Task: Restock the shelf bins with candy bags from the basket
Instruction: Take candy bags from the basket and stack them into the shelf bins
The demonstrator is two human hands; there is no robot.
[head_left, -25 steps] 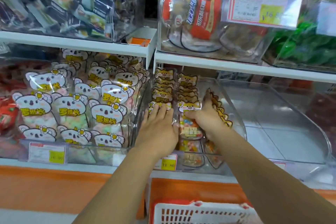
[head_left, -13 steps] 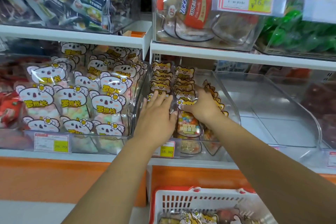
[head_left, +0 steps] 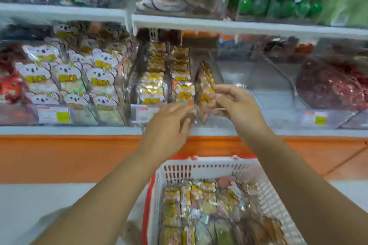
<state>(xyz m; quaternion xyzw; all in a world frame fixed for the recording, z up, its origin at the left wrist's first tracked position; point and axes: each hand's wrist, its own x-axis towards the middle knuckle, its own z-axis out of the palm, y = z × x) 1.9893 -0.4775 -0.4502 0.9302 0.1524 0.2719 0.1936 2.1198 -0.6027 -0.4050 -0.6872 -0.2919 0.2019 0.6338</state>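
Candy bag (head_left: 203, 87): prob. v. light, thin clear film w/ loose sweets inside, so soft & floppy. It sags if held by one corner, and the film is slick & crinkly. Not fragile as such, but squeezing the middle could crush the sweets. Best hold, imo, is the flat sealed edges, top & bottom, w/ one hand steadying each end so it stays upright going in.

Bag is edge-on to the camera, upright, at the front of the middle bin (head_left: 216, 69), just right of the two packed rows (head_left: 152, 87) and touching or nearly touching the nearer one.

Right hand (head_left: 237, 105) pinches the bag's right side btw thumb & fingers, narrow grip, wrist about level, forearm reaching up & fwd from lower right.

Left hand (head_left: 167, 127) is back-up, fingers fairly straight and pointing to the bag's lower edge. Tips are at the film, but it's too blurred to tell if they pinch or only touch. That forearm comes in from lower left.

Both arms are outstretched over the basket (head_left: 199, 167), which sits below the shelf (head_left: 69, 130) w/ plenty more bags in it, so restock is prob. far from done.
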